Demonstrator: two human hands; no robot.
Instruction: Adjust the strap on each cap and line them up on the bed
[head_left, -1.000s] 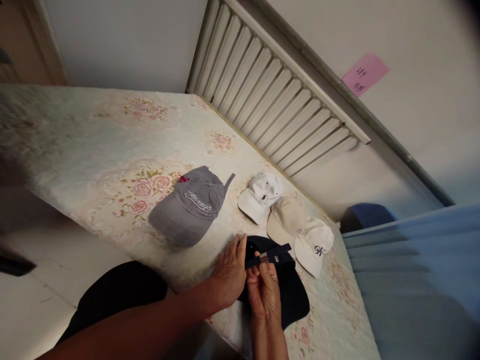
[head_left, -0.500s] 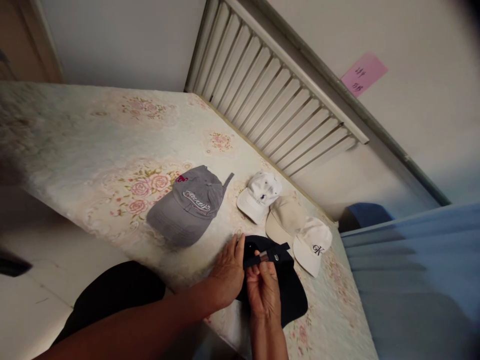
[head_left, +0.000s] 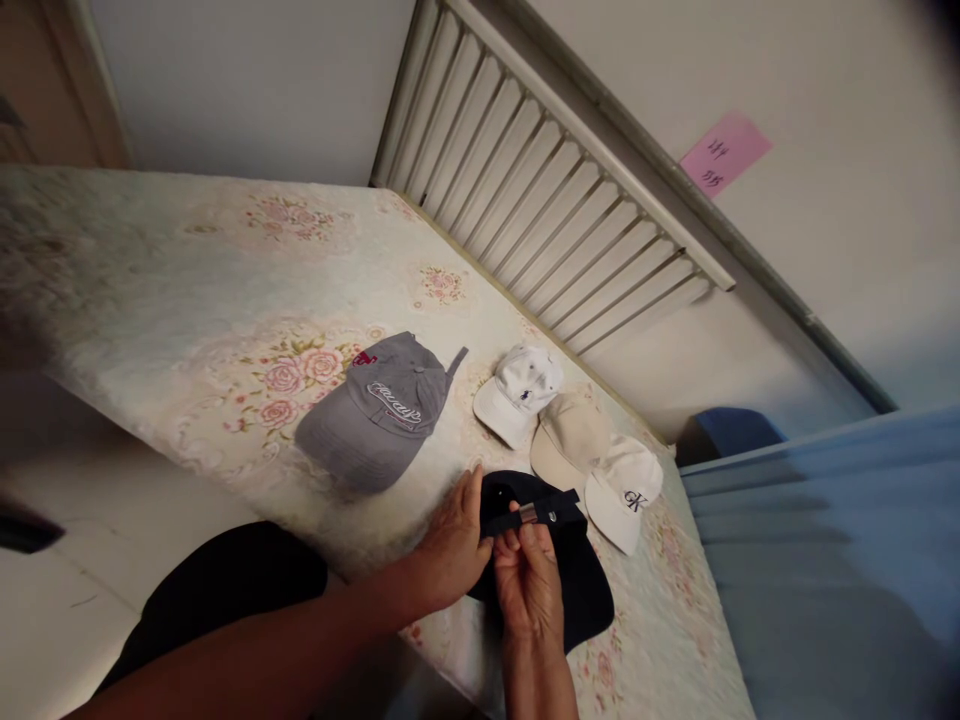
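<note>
A black baseball cap [head_left: 589, 590] lies in front of me with its back strap [head_left: 566, 505] and metal buckle [head_left: 528, 513] facing up. My right hand [head_left: 529, 580] is closed on this strap, thumb and fingers pinching it at the buckle. At the cap's left edge, my left hand [head_left: 454, 545] grips the rim, its thumb by the strap and its index finger stretched along the side. The fingers' undersides are hidden. Beyond the hands sit a white cap [head_left: 517, 390] with a small dark logo, a beige cap [head_left: 571, 435] and a white cap with letters [head_left: 624, 490].
A larger grey cap [head_left: 382, 415] lies to the left on the floral-covered table [head_left: 360, 260]. Behind the table a white radiator [head_left: 555, 180] runs along the wall. A pink note [head_left: 726, 152] is on the wall, and a blue cloth [head_left: 832, 560] hangs at the right.
My left hand has shifted slightly left, and its thumb is now nearer the strap. The right hand keeps its pinch at the buckle. The other caps stay put.
</note>
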